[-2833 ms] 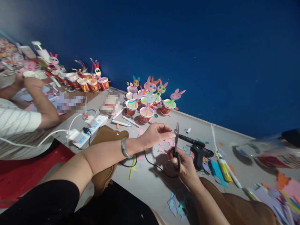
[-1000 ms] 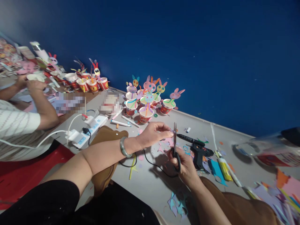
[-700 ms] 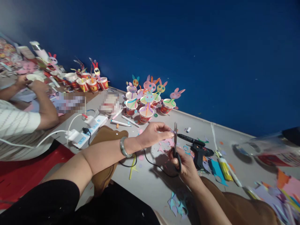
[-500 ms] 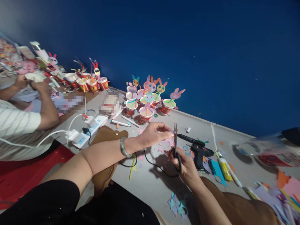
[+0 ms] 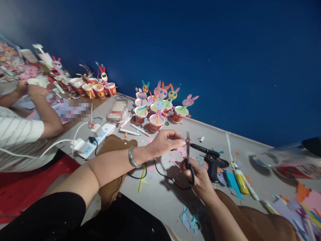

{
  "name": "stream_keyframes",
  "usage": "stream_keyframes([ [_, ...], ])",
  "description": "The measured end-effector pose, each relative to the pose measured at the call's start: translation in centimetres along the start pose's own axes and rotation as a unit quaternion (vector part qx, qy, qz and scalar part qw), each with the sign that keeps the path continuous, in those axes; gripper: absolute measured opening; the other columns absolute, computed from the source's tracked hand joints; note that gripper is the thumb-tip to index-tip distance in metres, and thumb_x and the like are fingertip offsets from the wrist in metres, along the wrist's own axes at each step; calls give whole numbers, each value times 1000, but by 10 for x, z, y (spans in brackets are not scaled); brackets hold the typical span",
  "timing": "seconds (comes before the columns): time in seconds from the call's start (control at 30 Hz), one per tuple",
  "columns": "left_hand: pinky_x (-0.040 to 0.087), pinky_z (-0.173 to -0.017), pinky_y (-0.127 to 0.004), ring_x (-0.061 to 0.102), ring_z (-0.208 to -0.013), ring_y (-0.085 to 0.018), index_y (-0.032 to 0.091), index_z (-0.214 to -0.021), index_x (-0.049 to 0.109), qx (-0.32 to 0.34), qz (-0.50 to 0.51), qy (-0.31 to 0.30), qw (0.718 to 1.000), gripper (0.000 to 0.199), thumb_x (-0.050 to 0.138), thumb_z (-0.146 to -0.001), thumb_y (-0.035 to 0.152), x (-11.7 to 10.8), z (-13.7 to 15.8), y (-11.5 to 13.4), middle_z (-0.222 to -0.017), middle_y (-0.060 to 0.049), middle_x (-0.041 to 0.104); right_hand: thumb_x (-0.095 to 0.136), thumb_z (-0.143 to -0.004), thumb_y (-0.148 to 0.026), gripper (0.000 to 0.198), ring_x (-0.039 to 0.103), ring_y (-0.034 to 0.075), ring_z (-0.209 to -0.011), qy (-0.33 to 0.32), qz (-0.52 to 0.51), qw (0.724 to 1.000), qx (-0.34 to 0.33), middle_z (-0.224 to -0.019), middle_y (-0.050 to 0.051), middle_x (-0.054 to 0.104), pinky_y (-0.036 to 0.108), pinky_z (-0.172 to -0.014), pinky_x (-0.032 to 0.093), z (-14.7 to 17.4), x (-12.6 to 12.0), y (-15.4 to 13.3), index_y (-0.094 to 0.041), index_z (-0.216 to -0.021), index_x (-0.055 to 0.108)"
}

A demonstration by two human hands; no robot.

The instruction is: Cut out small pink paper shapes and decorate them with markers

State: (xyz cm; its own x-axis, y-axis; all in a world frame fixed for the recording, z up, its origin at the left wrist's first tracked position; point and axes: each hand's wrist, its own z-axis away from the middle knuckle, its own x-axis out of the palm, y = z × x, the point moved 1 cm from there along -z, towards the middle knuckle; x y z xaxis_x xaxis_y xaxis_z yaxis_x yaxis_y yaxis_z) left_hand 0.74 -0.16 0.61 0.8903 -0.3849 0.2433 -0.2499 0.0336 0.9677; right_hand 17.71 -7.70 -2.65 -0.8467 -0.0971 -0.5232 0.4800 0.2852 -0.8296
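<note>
My right hand [image 5: 197,174] grips black-handled scissors [image 5: 188,157], their blades pointing up and away. My left hand [image 5: 167,143], with a bangle on the wrist, pinches something too small to make out right beside the scissor blades. Just right of the blades lies a black marker [image 5: 204,150], and by it a black glue gun [image 5: 213,167]. Pink paper scraps [image 5: 179,154] are strewn on the table under my hands. Beyond my left hand stand several paper cups [image 5: 156,123] with coloured rabbit-like paper figures [image 5: 188,101] in them.
A white power strip [image 5: 96,142] with plugs and cables sits left of my forearm. At the right are a clear bottle [image 5: 286,160] lying tilted, a yellow tube [image 5: 241,182] and coloured paper [image 5: 311,201]. A co-worker's arm [image 5: 50,110] is at far left. The blue wall [image 5: 200,60] borders the table.
My hands and the scissors keep almost the same position. At far left, the co-worker's hand has shifted slightly around the white cup.
</note>
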Motion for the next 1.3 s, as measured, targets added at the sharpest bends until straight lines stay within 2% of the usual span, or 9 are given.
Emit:
stream_keyframes([
  [0.3, 44, -63, -22, 57, -68, -8, 13, -74, 67, 20, -9, 0, 1000, 17, 73, -72, 29, -2, 0, -1, -72, -1, 65, 45, -77, -83, 65, 50, 18, -63, -4, 2, 1000, 1, -62, 3, 54, 32, -61, 42, -1, 0, -1, -20, -63, 56],
  [0.47, 43, -60, -23, 55, -64, -8, 13, -72, 65, 0, -10, -9, 1000, 20, 74, -68, 30, -1, 0, 2, -68, 0, 63, 44, -77, -84, 66, 49, 18, -63, -13, 3, 1000, 0, -62, 2, 52, 32, -62, 41, -1, 0, -3, -20, -61, 53],
  [0.8, 42, -62, -24, 52, -64, -8, 14, -72, 64, -4, -23, -16, 1000, 20, 74, -68, 32, -2, 1, 5, -69, 0, 61, 44, -77, -84, 67, 49, 18, -63, -13, 10, 1000, 1, -63, 3, 53, 31, -60, 41, -1, -2, -2, -20, -60, 52],
  [1.3, 43, -64, -26, 53, -67, -10, 15, -73, 64, 25, -43, -8, 999, 17, 70, -71, 31, -4, 0, 5, -72, -1, 63, 45, -77, -84, 67, 51, 19, -64, -10, 10, 1000, 1, -64, 4, 55, 33, -62, 43, 0, -1, -2, -20, -61, 54],
])
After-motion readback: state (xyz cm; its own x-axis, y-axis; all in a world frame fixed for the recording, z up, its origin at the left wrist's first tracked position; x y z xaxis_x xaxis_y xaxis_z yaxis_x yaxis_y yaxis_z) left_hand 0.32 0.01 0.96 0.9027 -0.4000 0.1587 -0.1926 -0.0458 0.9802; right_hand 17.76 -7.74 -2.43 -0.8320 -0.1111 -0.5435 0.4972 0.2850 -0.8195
